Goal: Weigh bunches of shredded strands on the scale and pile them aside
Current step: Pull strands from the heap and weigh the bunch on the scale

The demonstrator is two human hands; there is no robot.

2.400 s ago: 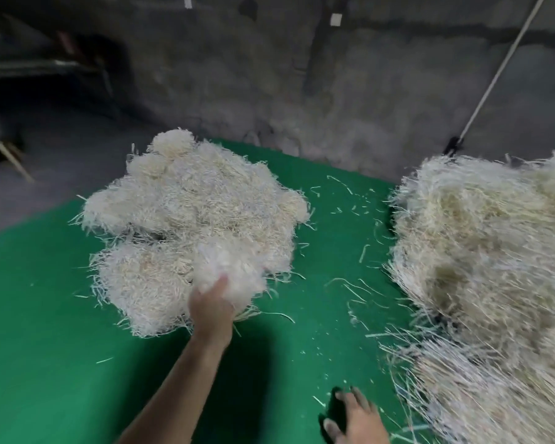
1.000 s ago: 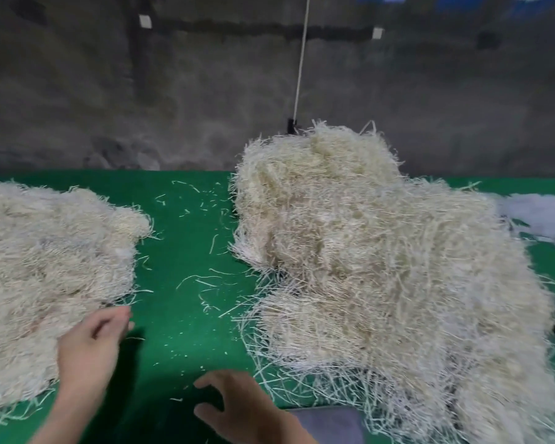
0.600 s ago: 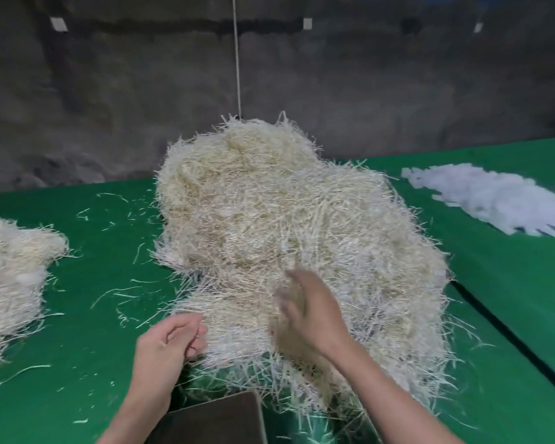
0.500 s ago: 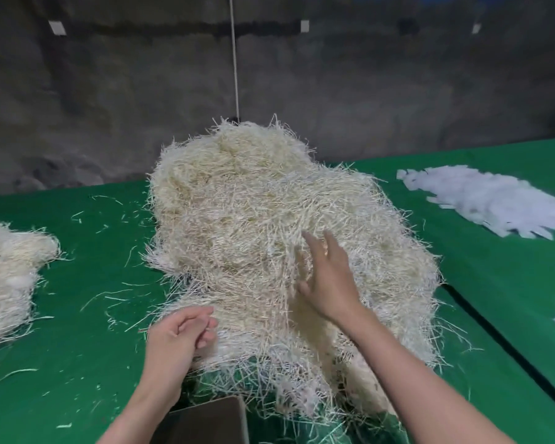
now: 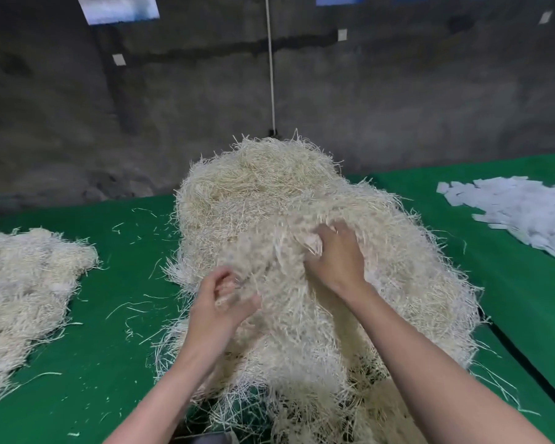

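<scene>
Heap: a tall mound of pale shredded strands (image 5: 269,193) sits on the green table (image 5: 109,363); every other place here is given from it
Step in hand: judged to be pulling a fresh bunch (image 5: 269,264) loose from the heap's near face, ahead of weighing
Left hand: (image 5: 220,302) at the heap's near left flank, fingers curled round a tuft of the bunch, thumb closed against it
Right hand: (image 5: 335,256) higher on the near face, fingers bent and sunk into the same bunch, gripping it; the fingertips are hidden among strands
Weighed pile: (image 5: 26,283) left of the heap and apart from it, loose strands scattered between
Scale: a dark flat edge (image 5: 202,439) just in front of the heap's foot, partly under overhanging strands; probably the scale, though too little shows to be sure
Doing it well: the strands look tangled, so both hands should draw the one clump up and toward the body slowly, letting trailing strands slip free, and keep it compact
Watch for: loose strands from the heap lying on the scale would likely spoil the reading; brush them off first
</scene>
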